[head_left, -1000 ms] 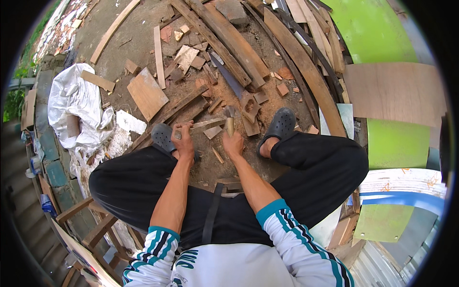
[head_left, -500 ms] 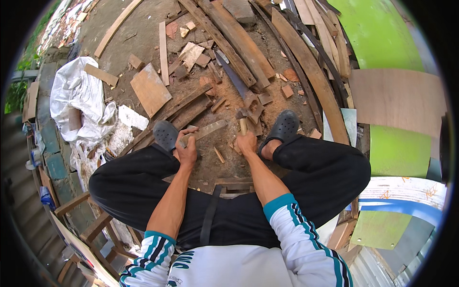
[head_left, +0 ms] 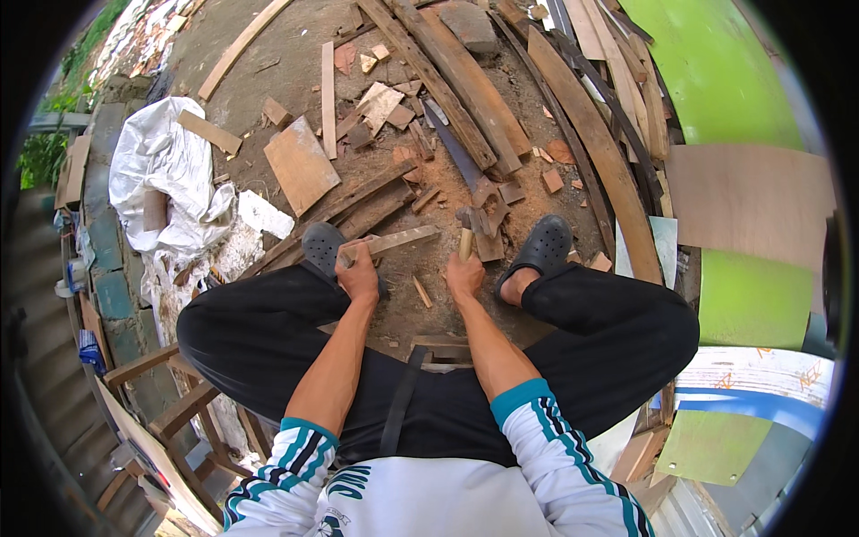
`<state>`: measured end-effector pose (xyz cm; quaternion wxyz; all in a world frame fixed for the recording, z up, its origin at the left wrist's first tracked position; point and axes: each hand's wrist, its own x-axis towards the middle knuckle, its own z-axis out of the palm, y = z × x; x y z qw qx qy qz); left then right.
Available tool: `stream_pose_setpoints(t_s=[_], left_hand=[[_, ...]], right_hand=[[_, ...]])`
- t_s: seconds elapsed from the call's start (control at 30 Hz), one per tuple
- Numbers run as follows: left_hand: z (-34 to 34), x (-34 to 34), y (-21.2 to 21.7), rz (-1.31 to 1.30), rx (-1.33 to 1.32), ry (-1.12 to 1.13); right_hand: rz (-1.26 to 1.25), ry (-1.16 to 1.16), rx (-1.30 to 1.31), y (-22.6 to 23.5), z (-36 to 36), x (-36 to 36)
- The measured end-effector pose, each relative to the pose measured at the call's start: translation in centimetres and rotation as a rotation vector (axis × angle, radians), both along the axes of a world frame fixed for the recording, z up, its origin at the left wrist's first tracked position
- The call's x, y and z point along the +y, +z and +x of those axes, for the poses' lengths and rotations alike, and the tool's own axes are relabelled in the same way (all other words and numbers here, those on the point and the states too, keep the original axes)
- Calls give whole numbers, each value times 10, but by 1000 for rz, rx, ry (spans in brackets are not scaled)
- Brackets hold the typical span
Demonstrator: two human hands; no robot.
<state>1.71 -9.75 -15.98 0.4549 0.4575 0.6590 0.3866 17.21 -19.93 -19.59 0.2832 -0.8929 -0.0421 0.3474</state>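
Bare dirt ground [head_left: 295, 63], littered with offcuts, chips and long curved planks [head_left: 595, 134]; crumpled white plastic sheet [head_left: 165, 174] off to the left, green painted panels [head_left: 716, 80] to the right. Seated low, knees spread, dark clogs [head_left: 541, 246] planted on either side of the work.

Left hand [head_left: 361, 273] clenched round the near end of a thin wooden strip [head_left: 398, 240], laid almost flat and angled up to the right, far end resting near a pile of small blocks [head_left: 488, 210]. Right hand [head_left: 465, 276] closed round a pale wooden handle [head_left: 465, 243] standing upright from the fist; head of the tool lost among the blocks, so its kind could not be told.

Judged light and stiff, that strip: narrow, dry-looking, rough-sawn, easily lifted in one hand, but likely to snap or split along the grain if levered hard. Splinters a risk on the raw edges; no slipperiness expected from such a surface. Best taken at the near end, as gripped then, with the far end supported on the ground or the blocks to stop it bouncing. Handle judged smooth and round, suited to a full wrap of the fingers low on the shaft.
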Motion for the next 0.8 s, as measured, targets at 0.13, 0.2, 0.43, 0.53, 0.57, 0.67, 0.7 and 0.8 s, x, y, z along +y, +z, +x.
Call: stream_pose_setpoints(t_s=[0.13,0.2,0.43,0.53,0.57,0.67,0.7,0.8], left_hand=[[4,13,-2,-35,-121,-8],[-10,26,-5,21,-93,-109],[2,52,55,6,-241,-76],[-4,56,68,-7,-197,106],[-8,61,69,-5,-203,158],[-16,72,43,-49,-245,244],[-13,74,38,-76,-257,267],[-31,81,38,-55,-273,379]], right_hand=[[-45,231,67,-10,8,-5],[-212,435,218,-14,14,-3],[-351,273,364,-28,32,-24],[-320,280,399,-29,33,-21],[-306,287,380,-28,31,-19],[-305,409,281,-25,39,-23],[-315,465,240,-23,46,-26],[-293,623,360,3,52,-21]])
